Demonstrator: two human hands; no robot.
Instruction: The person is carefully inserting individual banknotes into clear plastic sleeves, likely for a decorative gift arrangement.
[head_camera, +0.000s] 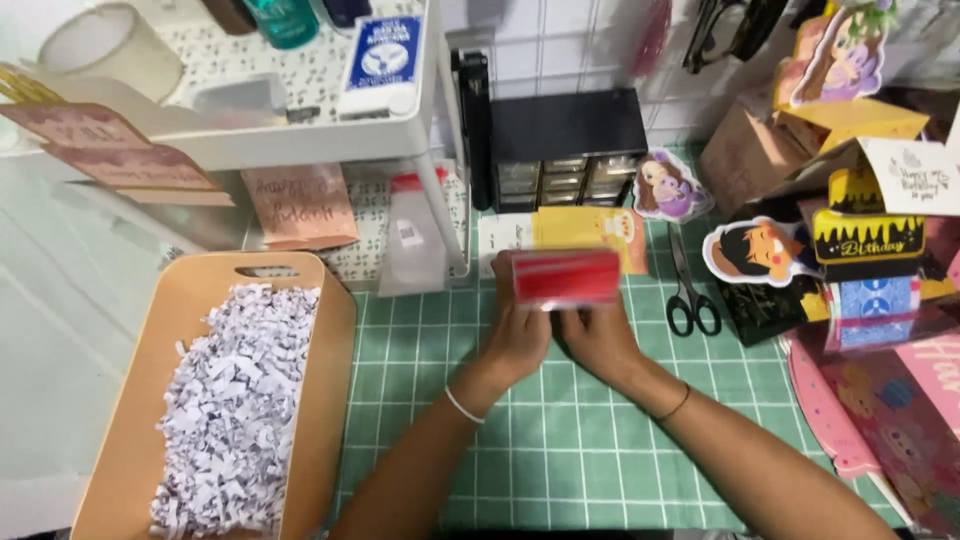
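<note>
With both hands on it, here's the read:
item: red flat packet (566, 277), glossy, held upright-ish above the green cutting mat (560, 440) near the far middle of the table, clear of the mat surface.
left hand (518, 335): closed around the packet's lower left end, fingers behind it, thumb side toward camera.
right hand (598, 340): closed on the lower right part, just beside the left hand, knuckles nearly touching.
pose: both forearms come in from the near edge and converge; wrists roughly straight, cord bracelets on both.
doing it well: grip the edges only, keep pressure even on both ends so the packet doesn't bend, keep it clear of the scissors (690, 290) to the right.
nearby: tan box of shredded paper (235, 400) at the left edge; yellow card (590, 232) behind the packet.
</note>
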